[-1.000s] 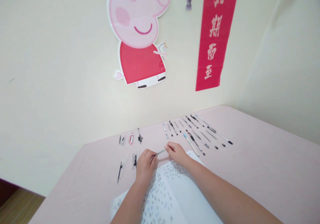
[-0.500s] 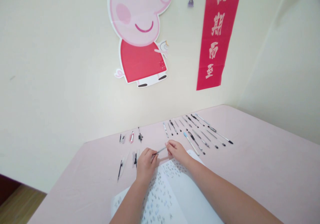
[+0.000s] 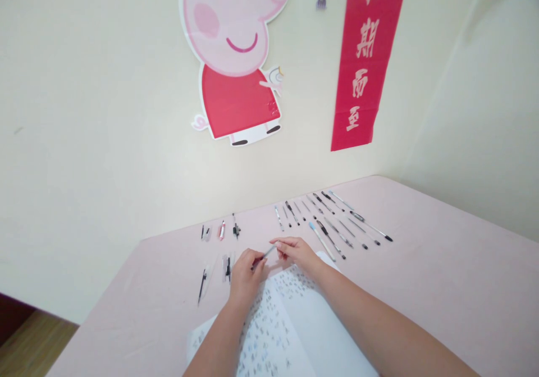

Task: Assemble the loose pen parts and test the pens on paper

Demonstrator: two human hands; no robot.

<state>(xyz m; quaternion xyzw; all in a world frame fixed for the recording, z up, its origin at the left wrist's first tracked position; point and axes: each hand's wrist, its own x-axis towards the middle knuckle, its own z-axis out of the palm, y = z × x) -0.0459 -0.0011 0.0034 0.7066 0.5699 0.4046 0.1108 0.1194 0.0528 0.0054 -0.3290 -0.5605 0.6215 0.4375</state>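
My left hand (image 3: pixel 245 276) is curled around the lower end of a thin pen (image 3: pixel 265 252) above the top edge of an open notebook (image 3: pixel 286 332) filled with handwriting. My right hand (image 3: pixel 297 252) pinches the pen's other end with fingertips. The pen slants up to the right between the two hands. Both hands hover just over the pink table (image 3: pixel 442 287).
A row of several pens (image 3: pixel 332 220) lies on the table beyond my right hand. Pen caps and parts (image 3: pixel 221 231) lie to the left, with a black pen (image 3: pixel 202 286) nearer the left edge. A cartoon pig cutout (image 3: pixel 236 57) and a red banner (image 3: pixel 362 63) hang on the wall.
The pen has tilted a little more upward and my right hand's fingers have shifted slightly left along it. The hands stay in nearly the same place.
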